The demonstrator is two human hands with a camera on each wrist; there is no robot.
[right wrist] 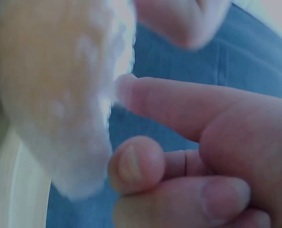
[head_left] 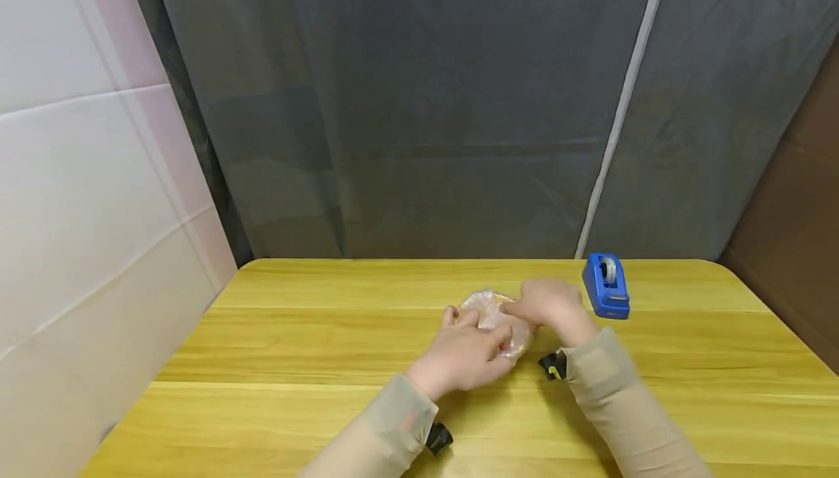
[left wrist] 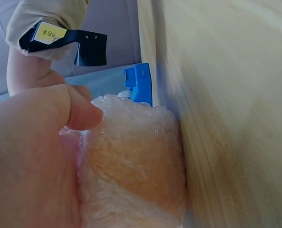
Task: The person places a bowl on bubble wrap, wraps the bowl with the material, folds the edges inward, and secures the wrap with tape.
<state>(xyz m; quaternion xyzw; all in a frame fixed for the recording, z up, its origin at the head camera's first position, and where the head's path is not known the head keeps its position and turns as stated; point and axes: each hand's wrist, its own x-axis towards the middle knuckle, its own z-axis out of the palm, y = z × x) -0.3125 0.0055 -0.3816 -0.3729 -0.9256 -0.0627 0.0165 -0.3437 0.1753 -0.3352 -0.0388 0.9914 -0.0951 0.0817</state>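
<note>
A round bundle in clear bubble wrap [head_left: 486,306], with something tan or orange showing through, lies on the table. My left hand [head_left: 464,355] rests on its near side with the fingers spread over the wrap. In the left wrist view the thumb [left wrist: 84,114] lies against the bundle's upper edge. From the far right, my right hand [head_left: 553,304] reaches over and presses the wrap with a straight index finger [right wrist: 174,102]. Its thumb and other fingers are bent beside the bundle and hold nothing that I can see. The item inside is too veiled to identify.
A blue tape dispenser [head_left: 606,290] with a roll of tape stands behind and to the right of the bundle. The wooden table [head_left: 314,339] ends at a dark grey curtain [head_left: 419,114]. White cloth [head_left: 98,172] hangs at the left, and a brown panel [head_left: 793,208] stands at the right.
</note>
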